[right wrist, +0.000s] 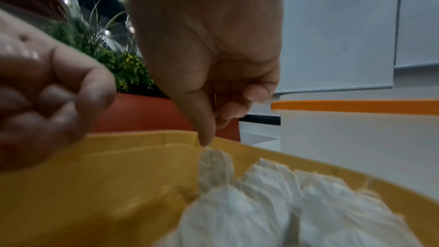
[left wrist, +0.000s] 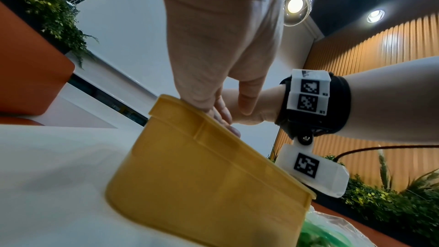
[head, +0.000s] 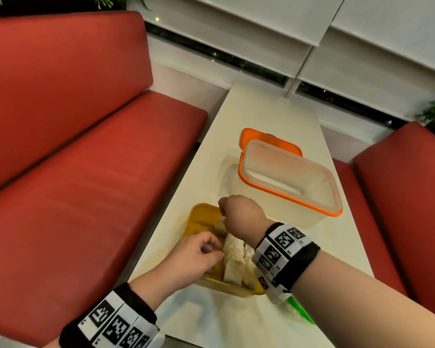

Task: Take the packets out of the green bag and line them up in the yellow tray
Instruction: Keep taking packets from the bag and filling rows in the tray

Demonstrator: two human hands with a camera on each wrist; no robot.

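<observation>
Lighting is dim and warm indoors. Two ceiling lamps (left wrist: 295,4) glare in the left wrist view, with a ringed flare. Soft shadows fall on the white table (head: 274,116). The right wrist view is blurred, probably by motion; the near white packets (right wrist: 261,204) are out of focus. Straight edges bow at the borders.

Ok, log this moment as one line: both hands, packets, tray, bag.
left hand: curled over yellow tray, grip unclear | right hand: fingertip on a packet | white packets: in tray | green bag: beside tray
</observation>
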